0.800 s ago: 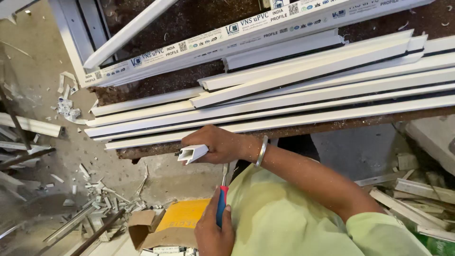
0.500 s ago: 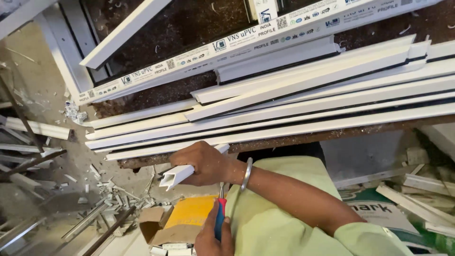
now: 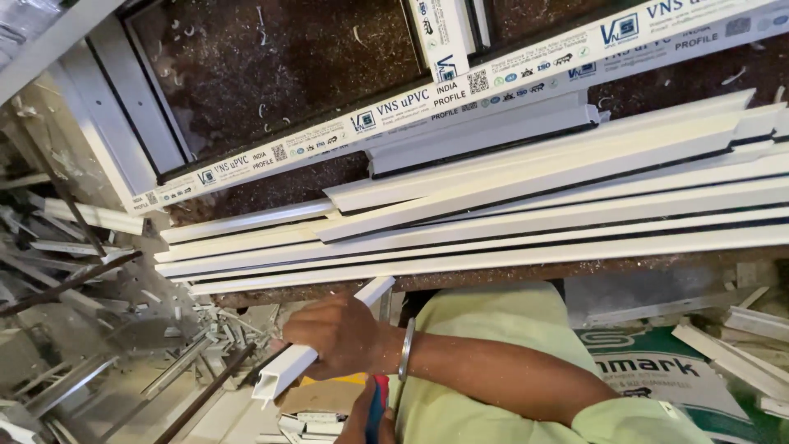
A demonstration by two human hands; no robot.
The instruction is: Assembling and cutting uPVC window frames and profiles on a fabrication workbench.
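Note:
My right hand (image 3: 341, 335), a metal bangle on its wrist, grips a short white plastic profile piece (image 3: 288, 370). The piece slants from the table's near edge down to the left, and its hollow end shows at the lower left. My left hand (image 3: 362, 421) sits at the bottom edge just below it, closed around a red and blue tool (image 3: 376, 403); only part of that hand shows. Just above both hands, several long white profile strips (image 3: 526, 222) lie side by side on the dark worktable (image 3: 271, 90).
A white window frame section with a printed protective film (image 3: 394, 115) lies across the table's far side. Offcuts and shavings (image 3: 123, 345) litter the floor at left. An open cardboard box (image 3: 320, 399) sits under my hands. More scraps and a printed sack (image 3: 657, 370) lie at right.
My right hand has drawn the short white piece away from the table edge, down and to the left, so more of its length shows. The left hand stays low with the tool.

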